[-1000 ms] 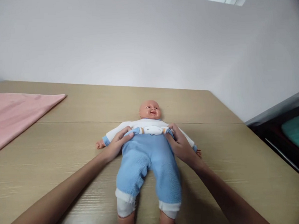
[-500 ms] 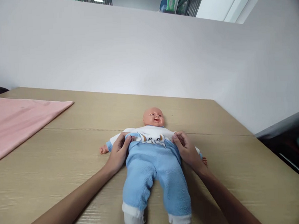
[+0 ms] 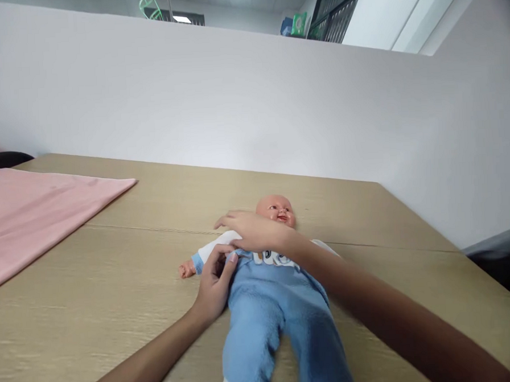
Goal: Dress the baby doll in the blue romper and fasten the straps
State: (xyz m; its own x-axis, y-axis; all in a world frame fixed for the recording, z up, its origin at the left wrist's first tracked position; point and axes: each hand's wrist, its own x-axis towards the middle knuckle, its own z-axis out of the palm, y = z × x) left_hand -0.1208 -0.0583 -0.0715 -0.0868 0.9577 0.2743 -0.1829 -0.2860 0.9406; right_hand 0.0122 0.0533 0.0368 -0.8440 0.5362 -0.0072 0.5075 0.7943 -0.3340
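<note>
A baby doll (image 3: 274,206) lies on its back, dressed in a white top (image 3: 217,245) with blue cuffs and fuzzy blue trousers (image 3: 264,296) pulled up over its belly. At the left side of its waist, my left hand (image 3: 215,284) pinches the upper edge of the trousers between thumb and fingers. My right hand (image 3: 257,229) reaches across the doll's chest just below its head, palm down with fingers stretched out to the left. It partly hides the chest, the animal print (image 3: 275,258) and the doll's left arm. The doll's feet are out of frame.
The doll rests on a wooden table (image 3: 115,301) with a seam across it. A pink cloth (image 3: 47,219) lies flat at the left. A pale partition wall (image 3: 233,106) stands behind the table, and a dark chair (image 3: 5,161) shows at the far left edge.
My right hand has let go of the right side of the trousers and swung left across the doll's chest. My left hand stays at the left waist edge. The view has shifted slightly.
</note>
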